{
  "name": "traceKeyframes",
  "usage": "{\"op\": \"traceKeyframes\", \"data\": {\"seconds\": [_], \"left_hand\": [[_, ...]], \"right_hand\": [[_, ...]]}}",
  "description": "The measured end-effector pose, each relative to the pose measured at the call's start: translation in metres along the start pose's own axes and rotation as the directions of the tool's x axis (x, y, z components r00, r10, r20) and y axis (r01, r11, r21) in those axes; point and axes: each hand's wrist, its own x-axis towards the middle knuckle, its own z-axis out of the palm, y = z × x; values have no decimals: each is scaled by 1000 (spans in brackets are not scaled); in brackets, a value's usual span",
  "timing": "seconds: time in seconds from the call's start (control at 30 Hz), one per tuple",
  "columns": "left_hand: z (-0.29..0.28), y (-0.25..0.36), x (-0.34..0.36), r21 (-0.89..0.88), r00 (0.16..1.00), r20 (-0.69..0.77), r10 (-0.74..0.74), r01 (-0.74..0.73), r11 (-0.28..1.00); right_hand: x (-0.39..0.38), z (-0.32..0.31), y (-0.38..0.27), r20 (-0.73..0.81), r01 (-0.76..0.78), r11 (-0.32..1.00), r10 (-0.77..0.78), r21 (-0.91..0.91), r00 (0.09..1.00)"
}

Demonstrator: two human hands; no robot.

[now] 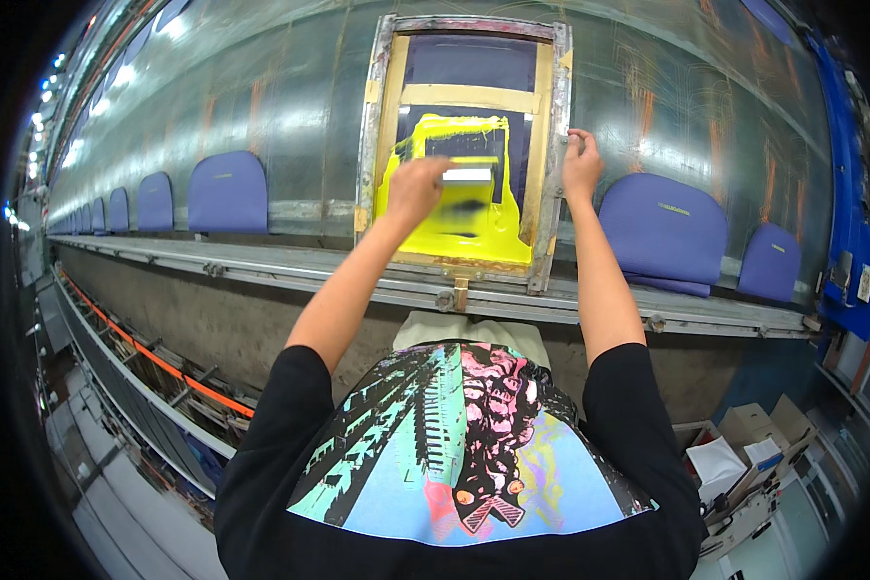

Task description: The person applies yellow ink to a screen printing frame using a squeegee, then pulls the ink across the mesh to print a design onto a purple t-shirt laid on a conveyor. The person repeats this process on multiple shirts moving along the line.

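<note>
A screen-printing frame (559, 222) lies on the long table in front of me, its mesh spread with bright yellow ink (508, 232). My left hand (416, 188) is closed round the left end of a squeegee (469, 175), held crosswise over the inked mesh. The squeegee and the ink just below it are partly blurred. At the frame's right side, my right hand (582, 166) has its fingers curled against the outer edge, gripping it. Tan tape (469, 97) runs across the mesh and along its inner borders.
Purple rounded panels (663, 232) lie along the table's near edge on both sides of the frame, several stretching away left. A metal rail (309, 273) with a clamp block (461, 290) borders the table (300, 106). Blue machinery (855, 261) stands right; cardboard boxes (752, 425) sit lower right.
</note>
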Motion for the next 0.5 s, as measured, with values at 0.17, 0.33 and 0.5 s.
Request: {"op": "traceKeyframes", "data": {"seconds": [0.17, 0.33, 0.5], "left_hand": [[7, -14, 63, 43, 1000, -17, 27, -26, 999], [29, 8, 3, 97, 993, -73, 94, -87, 992], [19, 28, -25, 52, 994, -68, 91, -88, 995]], "right_hand": [[7, 7, -6, -5, 31, 1000, -31, 4, 1000], [29, 1, 0, -15, 27, 999, -27, 40, 1000], [21, -11, 5, -14, 11, 999, -10, 49, 1000]]}}
